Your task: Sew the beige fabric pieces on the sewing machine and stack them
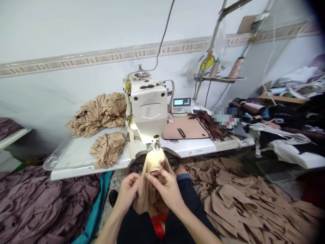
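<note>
A tan fabric piece (152, 164) hangs from under the needle of a white sewing machine (147, 108) down toward my lap. My left hand (128, 192) pinches its left edge, fingers closed on the cloth. My right hand (166, 188) grips the same piece from the right, thumb and fingers pressed on it just below the lit needle area.
Two heaps of tan fabric (100, 113) lie on the white table (76, 159) left of the machine. A pink mat with small scissors (181, 132) sits to the right. Tan cut pieces (236, 196) cover the floor on the right, mauve cloth (38, 206) on the left. Thread cones (236, 67) stand behind.
</note>
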`<state>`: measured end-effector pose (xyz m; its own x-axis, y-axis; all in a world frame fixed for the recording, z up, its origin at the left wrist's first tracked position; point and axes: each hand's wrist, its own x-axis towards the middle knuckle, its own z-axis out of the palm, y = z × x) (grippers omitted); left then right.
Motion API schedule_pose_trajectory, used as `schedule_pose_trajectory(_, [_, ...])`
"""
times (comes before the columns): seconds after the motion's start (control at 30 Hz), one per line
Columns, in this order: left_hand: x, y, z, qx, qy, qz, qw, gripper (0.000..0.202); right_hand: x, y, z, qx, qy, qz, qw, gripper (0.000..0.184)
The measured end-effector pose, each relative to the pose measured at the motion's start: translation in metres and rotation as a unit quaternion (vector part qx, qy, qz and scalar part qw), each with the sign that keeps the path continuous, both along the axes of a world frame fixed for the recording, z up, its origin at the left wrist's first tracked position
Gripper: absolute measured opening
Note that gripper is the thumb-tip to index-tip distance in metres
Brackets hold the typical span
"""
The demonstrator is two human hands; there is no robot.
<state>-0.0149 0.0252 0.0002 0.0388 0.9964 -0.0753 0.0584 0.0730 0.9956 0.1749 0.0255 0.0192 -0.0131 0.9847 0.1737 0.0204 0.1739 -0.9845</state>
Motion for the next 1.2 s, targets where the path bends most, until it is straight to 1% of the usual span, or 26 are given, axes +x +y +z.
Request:
schedule_pose_trajectory(0.07, [0.000, -0.008, -0.006, 0.013, 0.013, -0.076, 0.997, 0.048, 0.010, -0.007, -0.002, -0.041, 0.025, 0.042, 0.998, 0.050])
schedule_pose_trajectory(0.1, [-0.001, -0.010, -0.007, 0.029, 0.018, -0.105, 0.994, 0.046, 0.017, -0.010, -0.003, -0.072, 0.036, 0.076, 0.994, 0.052])
schedule_pose_trajectory(0.13, [-0.001, -0.012, -0.007, 0.046, 0.018, -0.119, 0.992, 0.043, 0.024, -0.014, -0.004, -0.106, 0.044, 0.115, 0.987, 0.054])
schedule_pose_trajectory(0.2, [-0.001, -0.014, -0.004, 0.075, 0.006, -0.096, 0.993, 0.036, 0.039, -0.019, -0.006, -0.150, 0.041, 0.192, 0.969, 0.054])
schedule_pose_trajectory(0.27, [0.005, -0.017, 0.001, 0.077, 0.004, -0.065, 0.995, 0.029, 0.052, -0.023, -0.007, -0.151, 0.013, 0.258, 0.954, 0.053])
schedule_pose_trajectory(0.3, [0.009, -0.018, 0.003, 0.072, 0.013, -0.070, 0.995, 0.029, 0.058, -0.025, -0.007, -0.141, -0.012, 0.288, 0.947, 0.051])
schedule_pose_trajectory(0.33, [0.015, -0.020, 0.004, 0.062, 0.025, -0.097, 0.993, 0.030, 0.063, -0.027, -0.007, -0.132, -0.040, 0.313, 0.940, 0.048])
schedule_pose_trajectory(0.37, [0.022, -0.023, 0.005, 0.047, 0.038, -0.145, 0.988, 0.032, 0.067, -0.028, -0.007, -0.127, -0.068, 0.335, 0.931, 0.044])
schedule_pose_trajectory(0.4, [0.028, -0.025, 0.004, 0.025, 0.048, -0.206, 0.977, 0.031, 0.072, -0.029, -0.007, -0.124, -0.097, 0.353, 0.922, 0.040])
schedule_pose_trajectory(0.47, [0.038, -0.030, 0.000, -0.022, 0.058, -0.332, 0.941, 0.034, 0.081, -0.030, -0.004, -0.100, -0.151, 0.368, 0.912, 0.033])
schedule_pose_trajectory(0.5, [0.040, -0.033, -0.003, -0.041, 0.060, -0.373, 0.925, 0.040, 0.085, -0.029, -0.002, -0.080, -0.169, 0.365, 0.912, 0.031])
schedule_pose_trajectory(0.53, [0.041, -0.034, -0.006, -0.058, 0.061, -0.392, 0.916, 0.045, 0.090, -0.027, 0.001, -0.057, -0.181, 0.358, 0.914, 0.029])
schedule_pose_trajectory(0.57, [0.040, -0.035, -0.009, -0.068, 0.059, -0.389, 0.917, 0.048, 0.094, -0.025, 0.003, -0.038, -0.187, 0.350, 0.917, 0.029])
schedule_pose_trajectory(0.63, [0.036, -0.036, -0.013, -0.078, 0.052, -0.352, 0.931, 0.049, 0.102, -0.020, 0.005, -0.023, -0.177, 0.343, 0.922, 0.031])
schedule_pose_trajectory(0.7, [0.030, -0.034, -0.013, -0.078, 0.046, -0.312, 0.946, 0.046, 0.107, -0.015, 0.002, -0.044, -0.141, 0.342, 0.928, 0.034])
schedule_pose_trajectory(0.77, [0.026, -0.031, -0.010, -0.062, 0.044, -0.269, 0.960, 0.043, 0.108, -0.011, -0.004, -0.087, -0.093, 0.324, 0.937, 0.039])
schedule_pose_trajectory(0.87, [0.024, -0.026, -0.004, -0.032, 0.019, -0.187, 0.982, 0.037, 0.102, -0.008, -0.013, -0.134, -0.043, 0.252, 0.957, 0.043])
schedule_pose_trajectory(0.93, [0.023, -0.023, 0.001, -0.025, 0.000, -0.158, 0.987, 0.044, 0.095, -0.007, -0.014, -0.134, -0.033, 0.203, 0.969, 0.043])
schedule_pose_trajectory(1.0, [0.021, -0.018, 0.007, -0.004, 0.015, -0.152, 0.988, 0.044, 0.088, -0.006, -0.010, -0.112, -0.039, 0.169, 0.979, 0.043])
schedule_pose_trajectory(1.07, [0.017, -0.014, 0.014, 0.058, 0.080, -0.148, 0.984, 0.035, 0.083, -0.007, -0.001, -0.069, -0.059, 0.143, 0.986, 0.042])
schedule_pose_trajectory(1.13, [0.014, -0.009, 0.021, 0.137, 0.153, -0.141, 0.968, 0.029, 0.079, -0.009, 0.012, -0.007, -0.096, 0.114, 0.989, 0.039])
schedule_pose_trajectory(1.2, [0.012, -0.006, 0.028, 0.189, 0.197, -0.137, 0.952, 0.030, 0.076, -0.012, 0.025, 0.061, -0.134, 0.085, 0.985, 0.035])
